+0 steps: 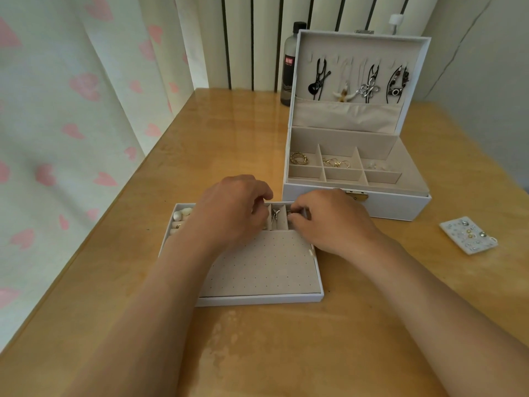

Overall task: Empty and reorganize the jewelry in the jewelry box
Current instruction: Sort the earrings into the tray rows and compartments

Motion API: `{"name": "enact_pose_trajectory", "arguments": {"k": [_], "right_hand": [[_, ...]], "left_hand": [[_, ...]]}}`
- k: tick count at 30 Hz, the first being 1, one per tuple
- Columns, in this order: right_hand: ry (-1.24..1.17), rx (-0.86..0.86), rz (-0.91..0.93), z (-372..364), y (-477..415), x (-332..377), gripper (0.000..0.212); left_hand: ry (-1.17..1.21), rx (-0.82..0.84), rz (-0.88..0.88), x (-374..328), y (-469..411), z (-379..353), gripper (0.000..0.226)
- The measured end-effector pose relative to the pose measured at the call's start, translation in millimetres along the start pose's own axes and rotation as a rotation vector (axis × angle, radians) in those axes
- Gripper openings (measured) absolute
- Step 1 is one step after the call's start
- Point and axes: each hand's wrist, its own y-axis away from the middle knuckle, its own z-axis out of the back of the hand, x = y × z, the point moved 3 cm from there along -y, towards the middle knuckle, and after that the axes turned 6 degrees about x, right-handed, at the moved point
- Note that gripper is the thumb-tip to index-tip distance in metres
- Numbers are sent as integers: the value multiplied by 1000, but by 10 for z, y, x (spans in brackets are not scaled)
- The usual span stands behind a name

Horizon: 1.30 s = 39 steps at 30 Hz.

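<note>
**Both grips at the tray's far slots**

Your right grip [332, 222] is curled tight. Its fingertips [296, 216] are pinched on a small metal piece [289, 216] in the narrow slot at the far right of the removable tray [257, 300]. Your left grip [232, 207] is curled too, with its knuckles up and its fingertips tucked near the tray's far edge. Whether it holds anything is hidden, so I cannot tell. The two grips are near each other but apart, and between them a silver earring [275, 215] lies in its own slot.

The tray rests on the table [286, 353] right in front of you. Its dotted stud panel [257, 267] lies at 6 o'clock from your grips. White beads [181, 217] sit in the compartment at 9 o'clock from your left grip.

The jewelry box [386, 206] stands open on the table at 1 o'clock from the tray, just beyond your right grip. In its far row of compartments are:
- gold rings [299, 159] on the left
- gold hoops [337, 163] in the middle
- some clear bits [378, 167] on the right

The near row looks bare. Four necklaces hang in the raised lid [420, 81]; their pendants are black [315, 85], white [345, 94], silver [369, 90] and camera-shaped [396, 91].

An earring card [468, 234] lies at 3 o'clock from your right grip, well apart. A dark bottle [290, 67] stands at the lid's left side.
</note>
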Motion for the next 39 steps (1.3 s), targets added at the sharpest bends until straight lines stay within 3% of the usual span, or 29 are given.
{"name": "enact_pose_trajectory", "arguments": {"k": [10, 22, 32, 39], "right_hand": [[110, 130, -26, 80, -182, 115, 5], [126, 104, 19, 53, -143, 108, 19], [-310, 11, 69, 177, -11, -24, 12], [-721, -142, 152, 249, -39, 107, 12]], "left_hand": [[13, -9, 4, -4, 10, 23, 25], [18, -43, 37, 40, 35, 118, 26], [60, -47, -14, 89, 44, 163, 23], [641, 38, 85, 20, 45, 132, 26]]}}
